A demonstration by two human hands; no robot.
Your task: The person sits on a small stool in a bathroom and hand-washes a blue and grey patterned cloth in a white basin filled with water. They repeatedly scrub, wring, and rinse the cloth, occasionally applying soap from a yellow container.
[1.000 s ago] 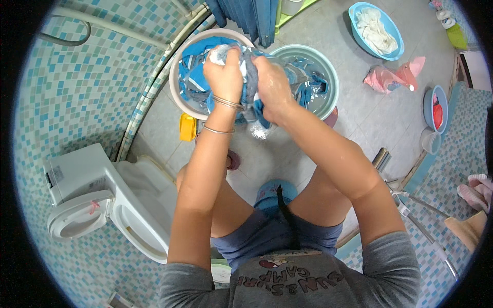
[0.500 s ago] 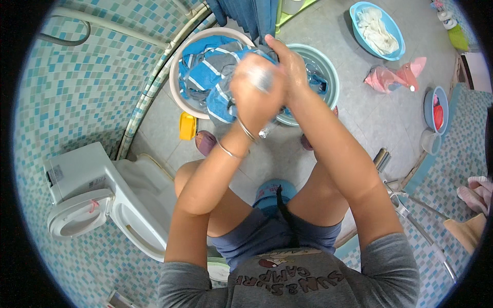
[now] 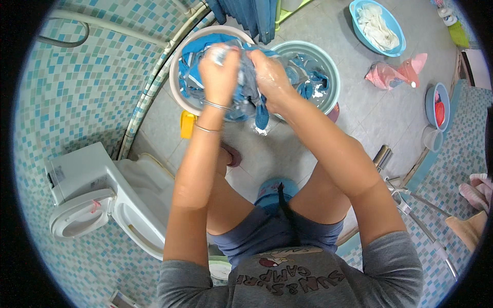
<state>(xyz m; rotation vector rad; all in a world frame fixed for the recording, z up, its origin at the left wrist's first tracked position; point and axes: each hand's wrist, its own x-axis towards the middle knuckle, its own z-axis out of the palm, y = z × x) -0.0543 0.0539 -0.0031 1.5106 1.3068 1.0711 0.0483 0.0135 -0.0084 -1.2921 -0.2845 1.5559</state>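
A wet garment (image 3: 247, 90) in grey and blue hangs bunched between my hands over the front of the pale pink basin (image 3: 174, 77). My left hand (image 3: 221, 74), slightly blurred, is closed on the cloth; a whitish patch at its fingers is too smeared to make out. My right hand (image 3: 272, 78) grips the other side of the bunch, its wrist wet, and a blue end dangles beneath. More blue cloth with white stripes fills the pink basin. Just right of it, a light green basin (image 3: 333, 77) holds water and submerged blue fabric.
A yellow plastic item (image 3: 187, 124) lies beside the pink basin. Farther right are a blue basin of white cloth (image 3: 379, 28), a pink plastic bag (image 3: 385, 76) and a small blue tub (image 3: 430, 110). A toilet (image 3: 133, 218) stands at left.
My hands have separated, the left moving leftward over the pink basin and the right slightly down and left. The garment now stretches between them. My left foot has shifted right and nearer.
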